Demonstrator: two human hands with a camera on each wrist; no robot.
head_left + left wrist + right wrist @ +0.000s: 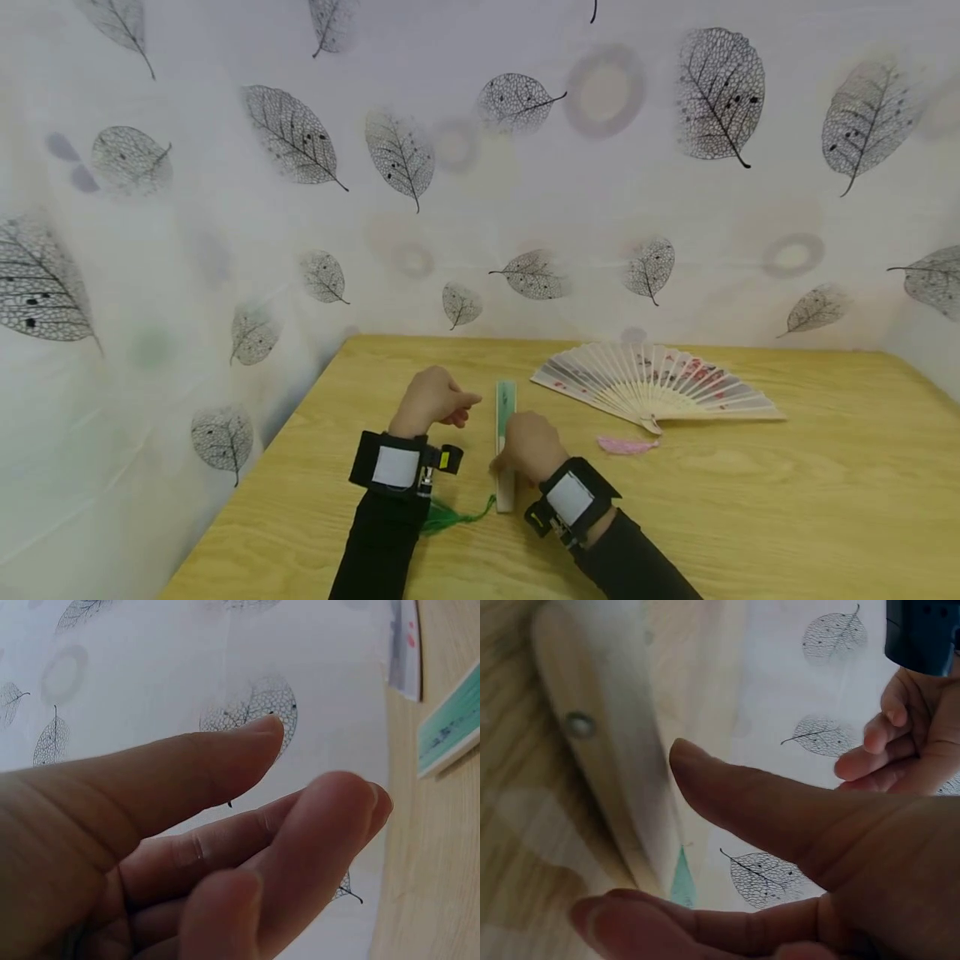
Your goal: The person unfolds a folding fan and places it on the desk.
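A folded fan (pixel 506 492) with pale ribs and a green end lies lengthwise on the table. Its green tassel (pixel 450 517) trails off to the left. Over the middle of this fan is my right hand (pixel 534 448), its thumb across toward the left edge. In the right wrist view the thumb (pixel 727 780) and forefinger stand apart beside the riveted fan (pixel 607 742), without pinching it. My left hand (pixel 433 400) hovers left of the fan's green end, fingers loosely bent and holding nothing. The left wrist view shows the green end (pixel 454 724) beyond the fingertips.
A spread white fan (pixel 660 387) with red flower prints lies at the back right, its pink tassel (pixel 626 446) in front. Behind the wooden table (pixel 750 517) hangs a leaf-patterned white curtain (pixel 570 200), which also runs along the left side.
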